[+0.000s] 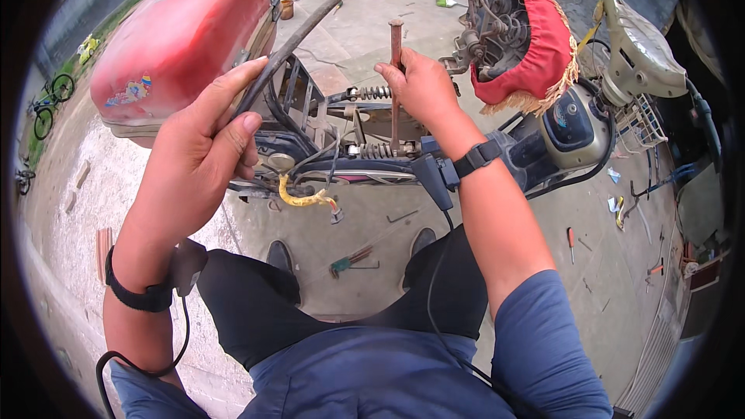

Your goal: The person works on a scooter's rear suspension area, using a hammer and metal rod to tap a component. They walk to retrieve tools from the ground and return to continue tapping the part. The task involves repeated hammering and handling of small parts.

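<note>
My left hand (pixel 194 147) is closed round the long handle of a hammer (pixel 320 25), whose rusty head is raised above the work at the top of the view. In my right hand (pixel 423 89), a rusty metal punch or chisel (pixel 396 39) stands upright, its flattened top below and to the right of the hammer head. The punch's lower end reaches down beside a coil spring (pixel 376 151) on the scooter frame; its tip is hard to make out. A second coil spring (pixel 371 93) lies just beyond. Yellow-wrapped wiring (pixel 301 195) hangs from the near side.
A red top box (pixel 182 39) fills the scooter's left end. To the right are a tipped-up seat with a red fringed cover (pixel 535 46) and the handlebar housing (pixel 640 50). Pliers (pixel 349 261), a screwdriver (pixel 570 244) and a hex key (pixel 402 216) lie on the ground.
</note>
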### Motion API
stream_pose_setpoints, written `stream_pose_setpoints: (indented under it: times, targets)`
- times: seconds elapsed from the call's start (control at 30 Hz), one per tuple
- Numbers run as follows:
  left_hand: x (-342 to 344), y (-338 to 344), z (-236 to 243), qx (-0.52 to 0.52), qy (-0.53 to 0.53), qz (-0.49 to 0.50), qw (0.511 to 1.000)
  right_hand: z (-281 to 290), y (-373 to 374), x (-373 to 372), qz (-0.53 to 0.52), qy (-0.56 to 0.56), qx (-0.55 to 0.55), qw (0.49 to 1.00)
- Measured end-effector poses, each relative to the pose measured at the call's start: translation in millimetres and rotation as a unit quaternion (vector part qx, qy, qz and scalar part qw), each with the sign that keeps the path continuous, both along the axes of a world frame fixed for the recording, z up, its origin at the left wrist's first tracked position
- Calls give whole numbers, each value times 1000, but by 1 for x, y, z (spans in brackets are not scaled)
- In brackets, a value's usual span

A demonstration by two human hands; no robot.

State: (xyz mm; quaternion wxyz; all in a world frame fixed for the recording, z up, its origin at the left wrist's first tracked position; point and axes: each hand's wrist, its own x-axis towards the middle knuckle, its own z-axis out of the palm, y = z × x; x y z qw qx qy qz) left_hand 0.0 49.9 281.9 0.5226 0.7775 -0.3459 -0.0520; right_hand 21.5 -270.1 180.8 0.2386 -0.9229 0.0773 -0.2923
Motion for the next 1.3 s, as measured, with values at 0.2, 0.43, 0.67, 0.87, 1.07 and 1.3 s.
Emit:
stream_pose_setpoints:
  times: [0.2,0.43,0.67,0.87,1.07,1.3]
  targets:
    - [9,-7,4,-4,10,-4,1000,3,-6,5,-10,2,29,1000]
    - [15,-11,1,-9,20,18,1000,-3,-11,12,3,-15,6,1000]
    - [22,-14,-7,-13,29,22,999,-6,-21,15,39,-31,-2,999]
    - [22,-21,-8,11,40,8,999,-5,-22,17,65,16,68,995]
    - [38,-30,-2,98,-185,-8,978,0,-15,15,54,52,68,995]
    - [49,-34,16,201,-219,-17,955,-3,-17,15,47,40,53,997]
